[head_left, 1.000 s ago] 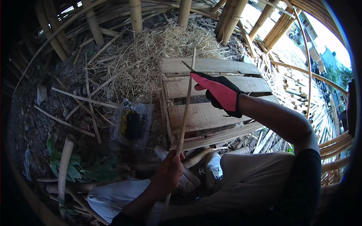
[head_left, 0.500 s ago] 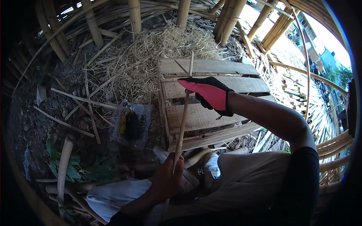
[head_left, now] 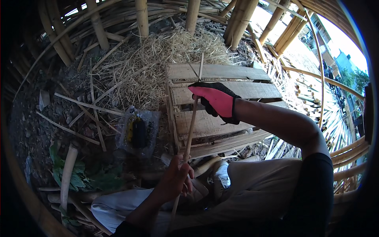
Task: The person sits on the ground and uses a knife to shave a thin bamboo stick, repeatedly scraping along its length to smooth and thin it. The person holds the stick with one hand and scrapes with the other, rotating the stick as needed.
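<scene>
A long, thin bamboo strip (head_left: 191,128) slants from my lap up over the wooden slatted crate (head_left: 205,122). My right hand (head_left: 217,102), in a pink and black glove, is closed around the strip's upper part above the crate's slats. The strip's tip sticks out past the glove, and a thin dark sliver crosses beside it. Lower down, my bare left hand (head_left: 175,179) holds the same strip in front of the crate's near edge, thumb along it and fingers loosely curled. Under the glove, part of the strip is hidden.
Dry bamboo shavings (head_left: 158,59) heap behind the crate. A clear plastic bag (head_left: 138,128) with a dark object lies left of it, among loose bamboo slats (head_left: 71,128). A short bamboo pole (head_left: 68,172) leans at lower left. Upright bamboo posts (head_left: 239,23) stand behind.
My left hand has slid slightly up the strip, and its fingers have loosened. My right hand has tilted a little and stays at nearly the same place on the strip.
</scene>
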Motion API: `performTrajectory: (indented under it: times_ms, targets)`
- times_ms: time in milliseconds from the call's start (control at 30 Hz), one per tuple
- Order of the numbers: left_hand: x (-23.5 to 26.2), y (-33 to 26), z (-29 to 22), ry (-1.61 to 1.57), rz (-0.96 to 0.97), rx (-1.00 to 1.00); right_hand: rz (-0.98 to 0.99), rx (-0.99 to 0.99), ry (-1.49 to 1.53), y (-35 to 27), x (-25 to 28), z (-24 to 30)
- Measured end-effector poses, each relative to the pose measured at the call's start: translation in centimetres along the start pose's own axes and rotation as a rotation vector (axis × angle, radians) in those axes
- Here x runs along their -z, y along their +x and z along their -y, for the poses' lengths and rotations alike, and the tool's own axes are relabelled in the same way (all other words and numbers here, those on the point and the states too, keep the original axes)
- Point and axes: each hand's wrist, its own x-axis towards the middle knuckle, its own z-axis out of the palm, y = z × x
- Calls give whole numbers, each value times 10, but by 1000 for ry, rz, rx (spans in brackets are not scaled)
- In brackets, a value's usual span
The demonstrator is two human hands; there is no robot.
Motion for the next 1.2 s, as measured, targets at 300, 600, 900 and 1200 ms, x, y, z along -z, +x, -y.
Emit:
performTrajectory:
  times_ms: [300, 600, 900, 1200]
  targets:
    - [-3, 2, 1, -288, 161, -33, -35, 67, -37, 0, 15, -8]
    - [1, 10, 9, -206, 160, -45, -145, 43, 21, 17, 29, -18]
    - [15, 10, 2, -183, 319, 30, -21, -56, 27, 23, 38, -35]
    - [45, 13, 14, -287, 432, 303, 91, -46, -3, 1, 4, -37]
